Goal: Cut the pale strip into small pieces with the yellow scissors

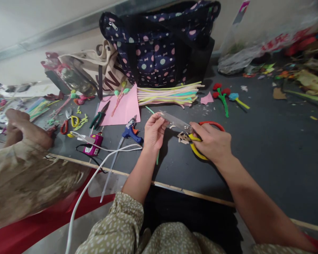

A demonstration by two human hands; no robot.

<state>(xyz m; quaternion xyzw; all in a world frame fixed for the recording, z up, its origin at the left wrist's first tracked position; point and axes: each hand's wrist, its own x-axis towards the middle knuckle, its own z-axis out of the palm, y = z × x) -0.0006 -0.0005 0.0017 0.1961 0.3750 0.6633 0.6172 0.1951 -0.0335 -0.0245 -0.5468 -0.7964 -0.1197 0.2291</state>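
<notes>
My right hand (213, 141) grips a pair of scissors (176, 121) with yellow and red handles, the blades pointing left. At the blade tips, my left hand (155, 130) is closed in a pinch. A thin green pipe cleaner (157, 158) passes through the left hand, one end showing above the fingers and the other below. Whether the blades touch it is hidden by the fingertips. Small beige cut pieces (184, 138) lie on the table under the scissors.
On the dark table (267, 148) are a blue glue gun (132, 132), green-handled pliers (97, 120), a pink sheet (131, 106), a pipe-cleaner bundle (169, 94) and red pipe-cleaner flowers (222, 92). A patterned bag (156, 53) stands behind. Another person's hand (29, 128) is at left. A white cable (95, 173) crosses the front edge.
</notes>
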